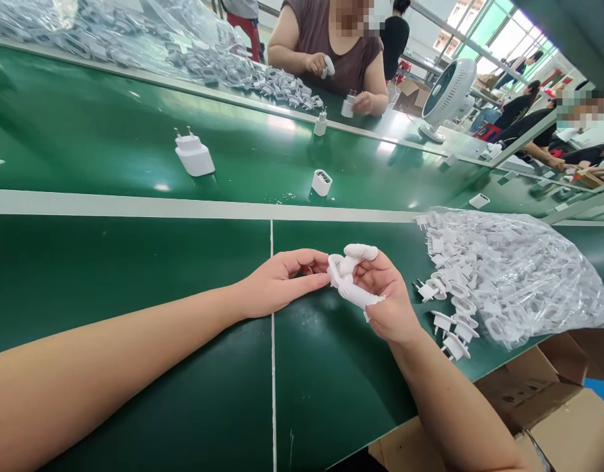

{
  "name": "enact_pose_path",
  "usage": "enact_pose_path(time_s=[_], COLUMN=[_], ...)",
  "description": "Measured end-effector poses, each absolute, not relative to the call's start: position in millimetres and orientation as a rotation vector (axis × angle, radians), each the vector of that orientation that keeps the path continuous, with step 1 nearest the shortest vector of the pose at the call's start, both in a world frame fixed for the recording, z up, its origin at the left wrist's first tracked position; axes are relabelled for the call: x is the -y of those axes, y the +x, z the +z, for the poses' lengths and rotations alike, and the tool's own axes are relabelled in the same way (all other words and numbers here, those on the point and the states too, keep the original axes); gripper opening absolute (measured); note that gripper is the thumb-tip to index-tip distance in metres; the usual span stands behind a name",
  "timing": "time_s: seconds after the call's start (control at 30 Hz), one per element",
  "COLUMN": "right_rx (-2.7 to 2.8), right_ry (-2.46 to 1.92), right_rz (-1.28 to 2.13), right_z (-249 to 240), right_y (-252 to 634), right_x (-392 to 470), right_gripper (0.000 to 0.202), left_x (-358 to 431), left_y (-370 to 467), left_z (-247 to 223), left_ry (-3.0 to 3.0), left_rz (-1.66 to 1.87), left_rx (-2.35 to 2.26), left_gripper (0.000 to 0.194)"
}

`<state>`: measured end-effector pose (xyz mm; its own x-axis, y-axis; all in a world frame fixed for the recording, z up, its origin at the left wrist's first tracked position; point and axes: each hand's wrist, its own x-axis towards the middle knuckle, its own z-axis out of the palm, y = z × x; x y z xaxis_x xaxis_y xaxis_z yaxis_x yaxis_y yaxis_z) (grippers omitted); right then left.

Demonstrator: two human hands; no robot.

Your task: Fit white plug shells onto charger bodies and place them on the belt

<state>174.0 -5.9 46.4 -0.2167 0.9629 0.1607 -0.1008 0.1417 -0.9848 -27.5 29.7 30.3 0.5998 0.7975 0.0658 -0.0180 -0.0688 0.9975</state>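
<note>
My left hand (282, 282) pinches the left edge of a small white oval plug cover (334, 270) between thumb and fingertips, just above the green table. From the other side, my right hand (388, 295) grips the same piece; white finger covers (361, 252) wrap its thumb and fingers and hide part of the piece. Right of that hand lie several loose white plug covers with two pins (456, 346), beside a clear plastic bag (538, 275) full of similar parts.
On the green conveyor belt (86, 144) beyond a pale strip stand white charger bodies (321, 183) and a charger with pins (194, 155). A co-worker (326, 39) across it holds white parts near a heap (263, 75). A fan (449, 92) stands right; cardboard boxes (552, 406) sit below.
</note>
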Motion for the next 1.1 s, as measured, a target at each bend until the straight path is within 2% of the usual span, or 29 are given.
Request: enact_pose_path(time_s=[0.13,0.33,0.5,0.6,0.67,0.8,0.97,1.1], right_rx=[1.332,1.391,1.577,1.608,1.639,1.742,1.799,1.81], right_ry=[-0.969,-1.0,-1.038,-1.048,-1.059,-1.065,-1.017,-1.021], right_rz=[1.243,1.134,0.869,0.824,0.793,0.628,0.455,0.426], right_z=[46.4,46.4,43.3,39.9,38.6,40.7,46.5,47.8], right_y=[175.7,174.6,173.6,174.1,174.6,175.6,177.4,178.8], right_x=[5.7,7.1,9.3,9.8,10.0,9.8,8.0,7.9], right_gripper=[0.05,0.036,0.031,0.039,0.042,0.036,0.043,0.043], left_x=[-34.5,-35.9,-34.3,-34.0,-32.6,-26.4,-21.3,-21.1], left_y=[-24.0,-21.8,-20.8,-21.0,-21.3,-21.3,-22.6,-23.2], left_z=[28.8,27.5,26.4,24.7,23.6,22.1,22.7,23.7], left_ry=[1.318,1.178,1.242,1.317,1.385,1.674,2.161,2.398], left_rz=[0.8,0.903,0.887,0.903,0.933,1.057,1.497,1.642], left_rx=[-0.669,-0.671,-0.687,-0.725,-0.75,-0.789,-0.775,-0.851], left_gripper=[0.032,0.028,0.028,0.03,0.03,0.021,0.041,0.033])
